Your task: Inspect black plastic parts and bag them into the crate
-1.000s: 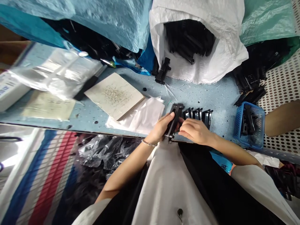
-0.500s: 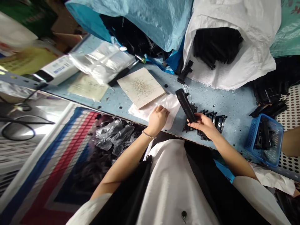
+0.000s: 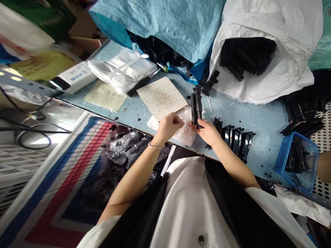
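My right hand [image 3: 208, 132] grips the lower end of a long black plastic part [image 3: 196, 104] and holds it upright over the blue table [image 3: 261, 117]. My left hand [image 3: 168, 126] is closed in a pinch on a clear plastic bag [image 3: 183, 128] that lies flat near the table's front edge, just left of the part. A row of similar black parts [image 3: 236, 137] stands on the table to the right of my right hand.
A white sack [image 3: 271, 65] and a blue sack [image 3: 176, 27] full of black parts stand at the back. A blue basket [image 3: 297, 162] with parts sits at the right. A card with small bits [image 3: 161, 98], bag stacks [image 3: 121, 69] and papers lie left.
My right hand has swung the black part upright and leftward toward the bag. My left hand let go of the part, moved onto the clear bag and pinched it. The view shifted left.
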Demonstrator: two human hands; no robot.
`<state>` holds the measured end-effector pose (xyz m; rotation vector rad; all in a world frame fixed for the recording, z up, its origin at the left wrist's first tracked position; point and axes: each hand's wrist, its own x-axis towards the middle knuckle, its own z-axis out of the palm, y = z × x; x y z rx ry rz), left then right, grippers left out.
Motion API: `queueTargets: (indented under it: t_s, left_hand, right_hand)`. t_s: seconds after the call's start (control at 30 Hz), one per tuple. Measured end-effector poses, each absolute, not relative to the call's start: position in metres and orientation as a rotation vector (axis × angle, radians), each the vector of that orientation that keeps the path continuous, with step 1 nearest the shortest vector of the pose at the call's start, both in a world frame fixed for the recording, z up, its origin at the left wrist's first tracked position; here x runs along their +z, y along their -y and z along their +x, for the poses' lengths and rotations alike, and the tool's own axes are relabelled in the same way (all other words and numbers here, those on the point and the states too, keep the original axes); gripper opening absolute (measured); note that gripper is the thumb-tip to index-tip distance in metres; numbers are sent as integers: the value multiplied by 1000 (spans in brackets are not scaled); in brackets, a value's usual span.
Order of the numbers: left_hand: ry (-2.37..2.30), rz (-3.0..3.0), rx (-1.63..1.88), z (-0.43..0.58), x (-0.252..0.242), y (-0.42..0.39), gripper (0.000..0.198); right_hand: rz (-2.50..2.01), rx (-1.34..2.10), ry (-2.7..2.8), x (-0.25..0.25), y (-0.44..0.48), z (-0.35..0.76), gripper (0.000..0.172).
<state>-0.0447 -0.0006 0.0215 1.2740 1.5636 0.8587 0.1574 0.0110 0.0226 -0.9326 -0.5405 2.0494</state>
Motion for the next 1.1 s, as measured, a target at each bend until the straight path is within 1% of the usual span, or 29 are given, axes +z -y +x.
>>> queueTargets:
  t_s: [0.07,0.13,0.27,0.4,0.53,0.6,0.67,0.7,0.8,0.87,0.97,1.03,1.1]
  left_hand:
    - [-1538,1288,973,-52,25,3,17]
    - [-1515,1275,1000,-54,26,3,22]
    - [-1472,1128,924,-38,19,-3,36]
    - [-1502,1174,846,-24,11,-3,39]
    - [-1443,1241,954,-42,18,1,34]
    - [-1446,1378,995,-55,27,4,24]
    - [-1504,1659,918,-65,36,7,10]
    - [-1537,1822,828,-67,39,8,14]
    - [-1585,2133,580,-66,40,9,36]
    - [-1582,2128,598,-64,35,6,41]
    - [-1514,1972,713,-66,23,-1,48]
    - [-1474,1913,755,-67,19,-1,53]
    - [-1454,1951,801,-65,20,8,58]
  right_hand:
    - [-986,1981,548,20,-9,160,34]
    - [-977,1961,578,24,-5,164,33]
    - [-888,2024,678,40,-2,162,37]
    - [-898,2006,684,34,-8,153,38]
    - [-994,1993,601,14,-11,154,36]
    - [-1048,1991,563,8,-11,155,35]
    - [-1078,1977,556,8,-12,155,33]
    - [-1082,1957,566,9,-12,156,32]
    - [-1049,1904,622,22,-3,164,30]
    - [-974,2059,642,32,13,177,36]
    - [-829,2498,494,36,44,197,51]
    - [-797,2679,288,30,58,202,50]
    - [-812,2745,132,23,61,199,46]
